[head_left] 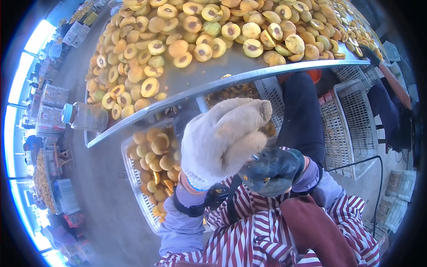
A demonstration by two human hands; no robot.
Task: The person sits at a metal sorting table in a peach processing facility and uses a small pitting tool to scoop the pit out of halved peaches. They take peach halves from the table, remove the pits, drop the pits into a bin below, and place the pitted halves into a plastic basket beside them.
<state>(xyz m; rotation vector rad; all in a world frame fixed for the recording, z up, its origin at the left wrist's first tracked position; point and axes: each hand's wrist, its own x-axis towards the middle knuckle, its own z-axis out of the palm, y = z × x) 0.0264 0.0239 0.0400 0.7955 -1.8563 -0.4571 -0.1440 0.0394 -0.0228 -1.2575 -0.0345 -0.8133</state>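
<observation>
L hand (224, 133) & R hand (271, 172) curled; can't tell contents. Prob. midway: crate (139, 202) has fruit (160, 144), many halves (192, 24) left.

Here's your left hand (218, 138) in an off-white knit glove (207, 149), grubby toward the fingertips, and your right hand (273, 171) sports a dark blue-grey glove (267, 178), stained and flecked with yellow! Look at those sleeves (180, 233), finely striped pale blue, with lavender cuffs (190, 196) and dark bands (188, 208). Now maroon-and-white diagonal stripes on your garment (235, 231), possibly an apron, beside plain maroon cloth (313, 227), then navy trousers (302, 115).
</observation>
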